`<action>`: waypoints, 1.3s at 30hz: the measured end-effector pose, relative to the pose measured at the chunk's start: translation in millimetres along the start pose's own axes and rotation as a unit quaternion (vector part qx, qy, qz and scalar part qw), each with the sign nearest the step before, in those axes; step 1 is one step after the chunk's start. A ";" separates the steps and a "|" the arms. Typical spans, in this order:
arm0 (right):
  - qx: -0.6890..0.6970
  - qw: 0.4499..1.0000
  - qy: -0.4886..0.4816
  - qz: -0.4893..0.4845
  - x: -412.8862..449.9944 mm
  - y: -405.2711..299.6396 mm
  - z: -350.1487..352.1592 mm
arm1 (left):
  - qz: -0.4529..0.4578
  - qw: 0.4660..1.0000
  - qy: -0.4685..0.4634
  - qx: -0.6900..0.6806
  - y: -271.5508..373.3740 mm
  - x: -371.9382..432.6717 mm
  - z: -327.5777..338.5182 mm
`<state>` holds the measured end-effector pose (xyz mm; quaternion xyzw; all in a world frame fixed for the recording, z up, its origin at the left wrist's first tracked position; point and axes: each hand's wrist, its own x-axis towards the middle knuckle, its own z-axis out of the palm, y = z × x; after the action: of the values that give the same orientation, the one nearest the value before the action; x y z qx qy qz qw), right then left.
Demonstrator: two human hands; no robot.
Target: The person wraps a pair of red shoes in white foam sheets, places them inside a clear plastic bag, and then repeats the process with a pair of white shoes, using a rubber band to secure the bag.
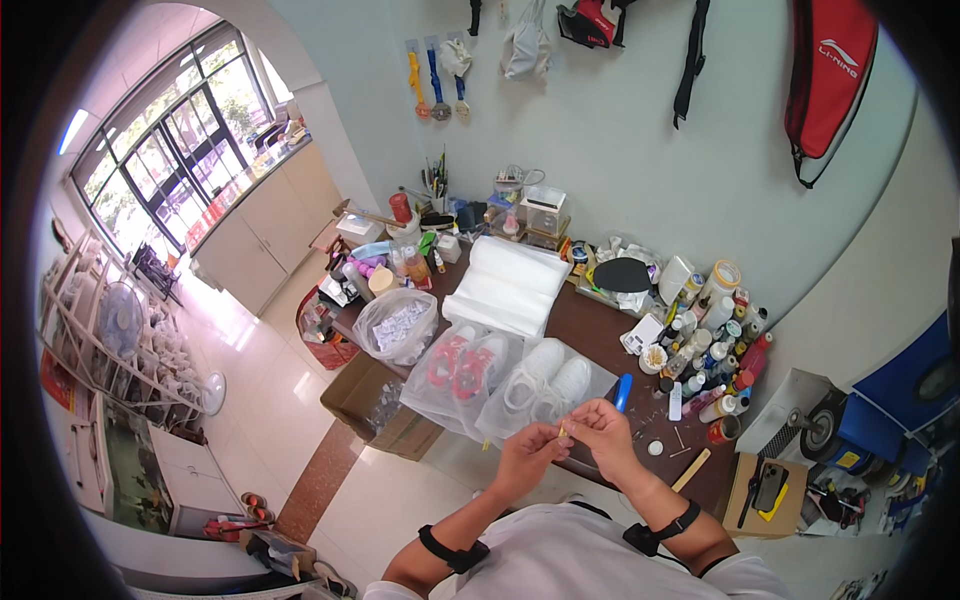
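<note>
My left hand (532, 452) and my right hand (602, 437) meet at the table's near edge. A small yellow piece (563, 432) is pinched between their fingertips; its exact kind is too small to tell. Just beyond them lies a pair of white sneakers (541, 375) inside a translucent bag (491, 401), whose near end is partly hidden by my fingers. To its left, a second translucent bag (420, 397) holds red-and-white shoes (466, 366). A small yellow bit (485, 445) hangs at that bag's near edge.
Stacked white bags (506, 285) lie behind the shoes. Several bottles (716, 352) crowd the table's right side, near a blue-handled tool (622, 391). A plastic bag of small white packets (401, 322) sits at left, above an open cardboard box (382, 409). A phone (769, 487) rests on a carton at right.
</note>
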<state>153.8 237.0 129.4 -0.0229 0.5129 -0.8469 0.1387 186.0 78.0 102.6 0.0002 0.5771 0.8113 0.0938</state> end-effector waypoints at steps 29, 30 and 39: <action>-0.087 0.996 -0.003 -0.009 -2.9 -3.2 -14.4 | -0.068 0.993 -0.078 -0.048 8.9 2.1 -13.6; -0.087 0.996 -0.003 -0.008 -3.7 -6.4 -12.2 | -0.072 0.993 -0.075 -0.054 9.5 2.2 -13.6; -0.148 0.987 -0.013 -0.060 -3.4 0.8 -8.7 | -0.084 0.991 -0.064 -0.082 2.3 1.9 -15.1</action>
<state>155.7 245.0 125.0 -0.0846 0.6282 -0.7682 0.0894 182.2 63.4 99.5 -0.0037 0.4995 0.8434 0.1979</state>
